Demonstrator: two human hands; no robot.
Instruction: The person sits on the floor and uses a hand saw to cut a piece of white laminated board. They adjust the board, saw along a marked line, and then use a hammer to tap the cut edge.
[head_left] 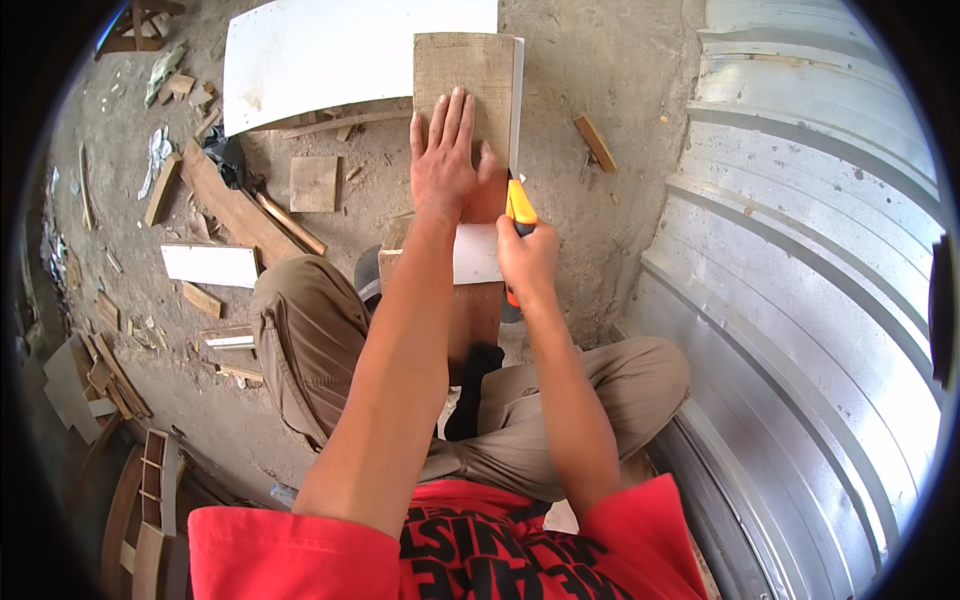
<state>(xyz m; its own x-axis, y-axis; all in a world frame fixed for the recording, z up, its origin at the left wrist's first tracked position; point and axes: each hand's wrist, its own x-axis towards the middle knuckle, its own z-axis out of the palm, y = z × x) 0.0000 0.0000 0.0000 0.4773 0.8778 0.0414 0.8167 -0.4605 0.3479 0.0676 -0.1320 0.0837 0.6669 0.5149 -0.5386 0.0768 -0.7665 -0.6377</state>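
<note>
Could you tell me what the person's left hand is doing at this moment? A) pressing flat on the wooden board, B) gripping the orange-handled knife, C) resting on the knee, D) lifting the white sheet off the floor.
A: the left hand lies palm down, fingers spread, on the wooden board, while the right hand holds the orange-handled knife along the board's right edge.

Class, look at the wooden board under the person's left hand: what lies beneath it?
A white sheet shows below the wooden board and along its right edge, where the right hand holds an orange utility knife. How far the sheet runs underneath is covered.
</note>
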